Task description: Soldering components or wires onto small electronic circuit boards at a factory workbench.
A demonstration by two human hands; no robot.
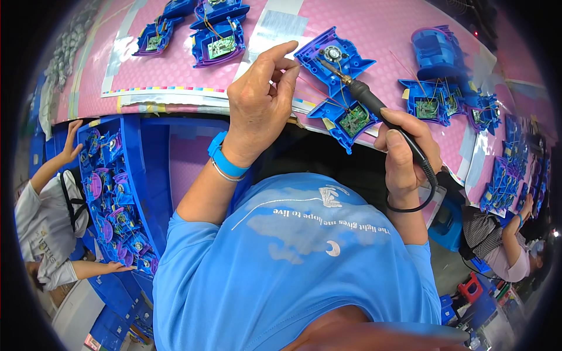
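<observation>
Head view: the right hand grips a soldering iron, its tip beside the round speaker in a blue shell on the pink table; the left hand curls near the shell's edge — whether pinching anything, I cannot tell. Soldering seems in hand — the next move likely calls for a steady tip.

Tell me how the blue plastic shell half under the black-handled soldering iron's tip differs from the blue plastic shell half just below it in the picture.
The upper blue plastic shell half carries a round silver part; the lower blue plastic shell half carries a flat green circuit board. The upper shell lies wholly over the pink-covered table; the lower shell juts past the table's near edge. Both lie open side up.
</observation>
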